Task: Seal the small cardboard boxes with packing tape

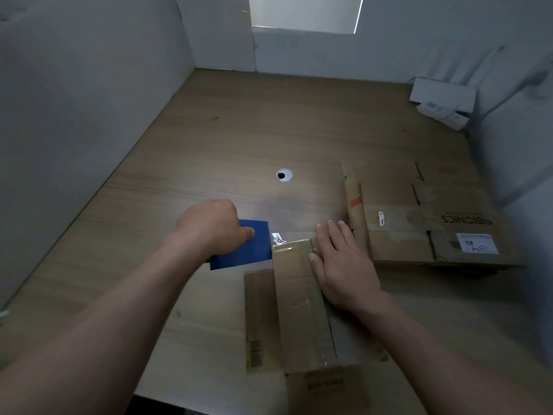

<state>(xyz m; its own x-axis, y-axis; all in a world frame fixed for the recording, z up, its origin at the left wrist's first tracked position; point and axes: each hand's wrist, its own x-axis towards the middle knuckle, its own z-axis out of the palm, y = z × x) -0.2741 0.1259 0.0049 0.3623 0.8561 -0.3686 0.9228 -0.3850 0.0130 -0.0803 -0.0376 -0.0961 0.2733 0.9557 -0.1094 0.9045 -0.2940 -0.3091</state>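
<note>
Head view. A wood-grain desk point(209, 130) stands enclosed by white partition walls point(74, 100), with a bright window point(305, 13) at the far end. A round cable grommet point(284, 175) sits mid-desk, and a white device point(443, 100) lies in the far right corner. A flattened cardboard sheet point(419, 223) with a white label lies on the right side of the desk.

The small cardboard box point(302, 295), long and narrow, lies near the desk's front edge, between the two forearms. A glossy strip runs along its top face.

Left hand point(214, 229): fingers curled over a blue tape dispenser point(242, 247), grasping it from above, just beyond the box's far left corner. A short length of clear packing tape point(278, 239) spans from the dispenser to the far end of the box.

Right hand point(341, 265): palm down, fingers straight and together, pressing flat on the far right part of the box top; it grasps nothing
</note>
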